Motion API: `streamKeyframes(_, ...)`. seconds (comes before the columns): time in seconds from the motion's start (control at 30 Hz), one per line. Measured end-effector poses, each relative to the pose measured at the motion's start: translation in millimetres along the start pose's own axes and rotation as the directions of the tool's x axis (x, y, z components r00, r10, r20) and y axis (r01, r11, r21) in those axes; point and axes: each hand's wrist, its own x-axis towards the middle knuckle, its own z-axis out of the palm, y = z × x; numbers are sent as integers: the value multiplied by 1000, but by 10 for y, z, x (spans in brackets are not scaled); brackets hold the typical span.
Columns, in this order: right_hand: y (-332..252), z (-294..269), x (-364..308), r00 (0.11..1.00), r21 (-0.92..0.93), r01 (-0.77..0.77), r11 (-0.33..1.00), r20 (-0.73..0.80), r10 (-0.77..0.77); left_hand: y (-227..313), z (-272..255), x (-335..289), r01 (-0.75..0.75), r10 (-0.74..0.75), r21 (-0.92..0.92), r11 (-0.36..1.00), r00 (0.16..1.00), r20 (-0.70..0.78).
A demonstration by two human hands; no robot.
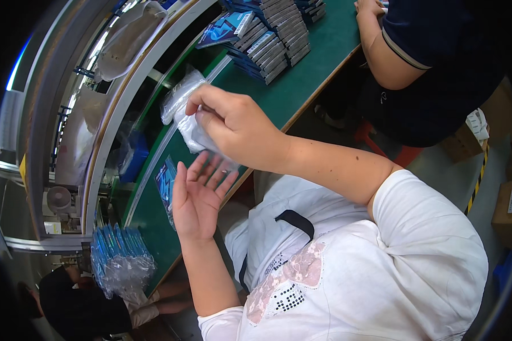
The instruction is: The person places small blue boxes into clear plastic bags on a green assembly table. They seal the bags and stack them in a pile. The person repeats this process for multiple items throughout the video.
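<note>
My right hand (239,122) is closed in a pinch on a clear plastic bag (224,162), which hangs from the fingers, partly blurred. Just below it my left hand (199,199) is open, palm up and fingers spread, its fingertips near the bag's lower edge. Behind my right hand a pile of clear plastic bags (179,105) lies on the green bench (330,51). To the left of my left hand lies a flat blue package (166,184) in clear wrap, partly hidden by that hand.
Stacks of thin blue boxes (267,57) stand at the bench's far end. Bagged blue packages (119,256) stand in a row at the near left. A blue bin (133,156) sits beyond the bench rail. One co-worker (438,68) is at the upper right, another (85,301) at the lower left.
</note>
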Motion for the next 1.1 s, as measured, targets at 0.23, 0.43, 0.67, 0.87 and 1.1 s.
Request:
streamKeyframes(0.23,-138,38,-289,958,30,34,999,284,-41,-156,222,-220,47,-35,-133,990,995,93)
streamKeyframes(0.43,-190,-50,-452,835,235,-67,970,546,-75,-235,-83,-137,-185,124,-186,965,947,-297)
streamKeyframes(0.67,125,-607,-420,855,187,-337,923,471,217,344,-766,297,-398,885,806,438,350,-308)
streamKeyframes(0.87,246,-655,-479,779,153,-498,853,512,363,-50,-1765,301,406,706,832,-378,708,-25)
streamKeyframes(1.1,350,-626,-452,726,-13,-514,858,527,442,229,-1483,398,453,743,881,-133,634,-214)
